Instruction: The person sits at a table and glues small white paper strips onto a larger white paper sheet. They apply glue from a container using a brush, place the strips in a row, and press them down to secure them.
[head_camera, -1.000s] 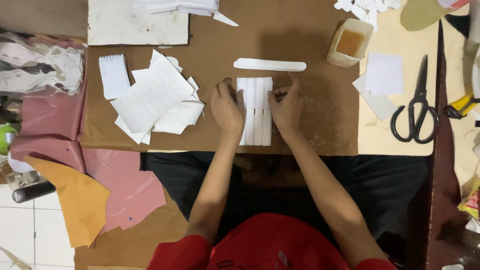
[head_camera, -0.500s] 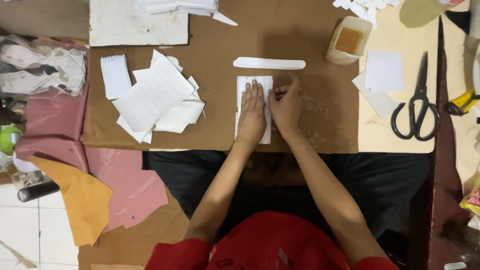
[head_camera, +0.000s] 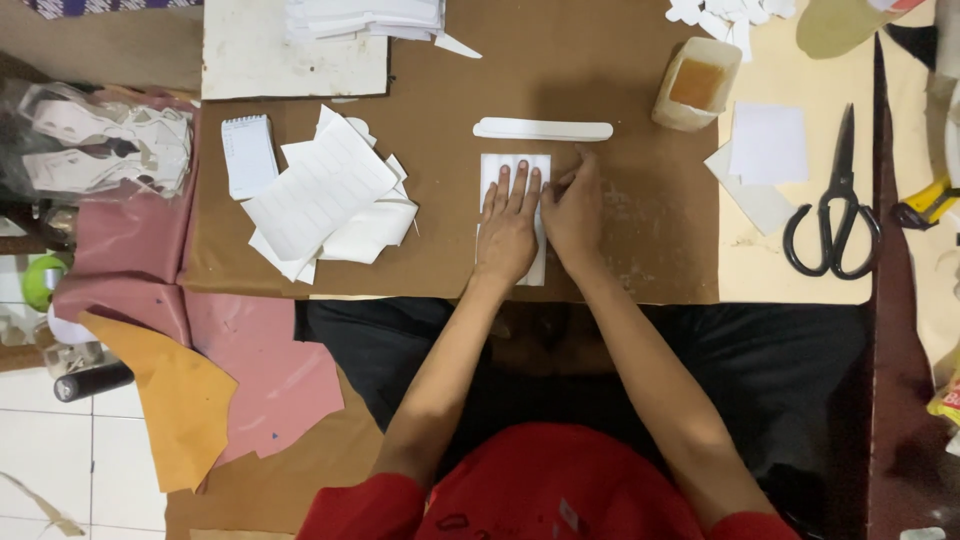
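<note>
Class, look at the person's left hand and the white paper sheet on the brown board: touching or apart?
Touching. The head view shows the left hand lying flat, palm down, on the white paper sheet.

Even, fairly bright indoor light falls from above onto the brown cardboard work surface (head_camera: 600, 80), leaving only soft, short shadows beside the black-handled scissors (head_camera: 832, 205) and the translucent plastic tub of amber liquid (head_camera: 698, 84). No strong glare appears. Focus stays sharp centrally and softens slightly toward the edges.
</note>
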